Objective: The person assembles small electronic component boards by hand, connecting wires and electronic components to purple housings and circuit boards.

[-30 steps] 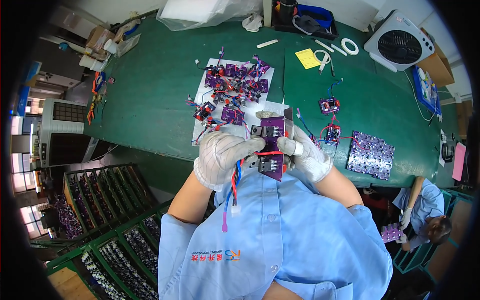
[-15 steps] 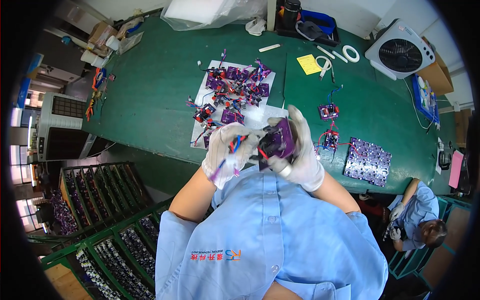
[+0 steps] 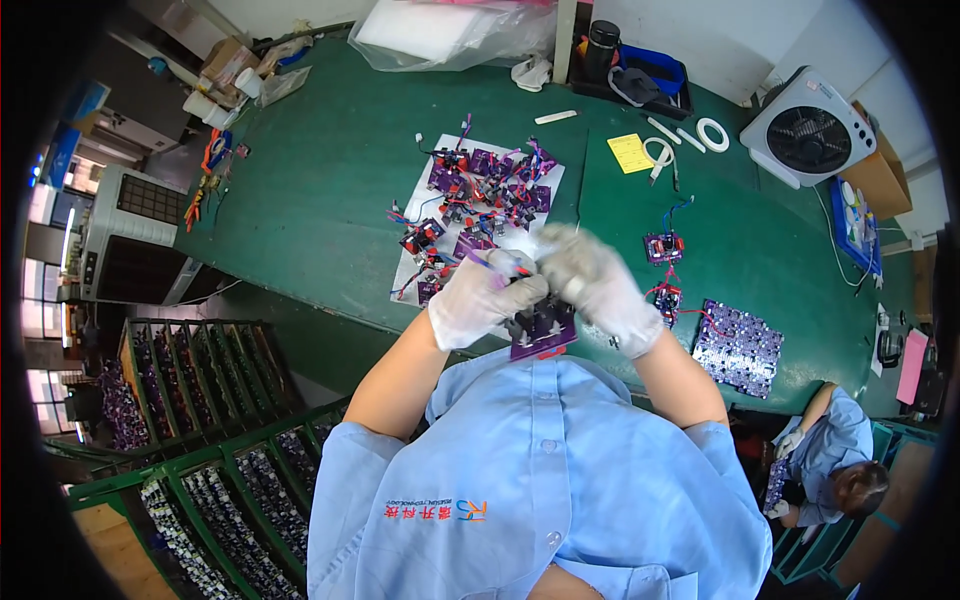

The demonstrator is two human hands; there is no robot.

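Observation:
Just above my shirt front, a purple circuit board (image 3: 541,338) with black parts hangs tilted from my left hand (image 3: 480,303). That hand wears a white glove and its fingers are closed on the board. Purple, blue and red wires (image 3: 492,263) stick out by its fingertips. My right hand (image 3: 607,292), gloved too, meets the left at the upper edge of the board. Its fingers are curled and smeared by motion, so what they grip is not visible. Beyond my hands, several wired purple boards (image 3: 470,205) lie piled on a white sheet (image 3: 405,268).
Two wired boards (image 3: 664,247) and a panel of purple boards (image 3: 738,348) lie to the right. Farther back are a yellow paper (image 3: 629,153), white tape rolls (image 3: 712,135) and a fan (image 3: 808,132). Racks (image 3: 215,385) stand at lower left; a co-worker (image 3: 838,455) sits at lower right.
The board has turned and dropped lower, now under my left hand. My right hand has left the board's right side and closed in toward the left fingertips. The view has shifted slightly.

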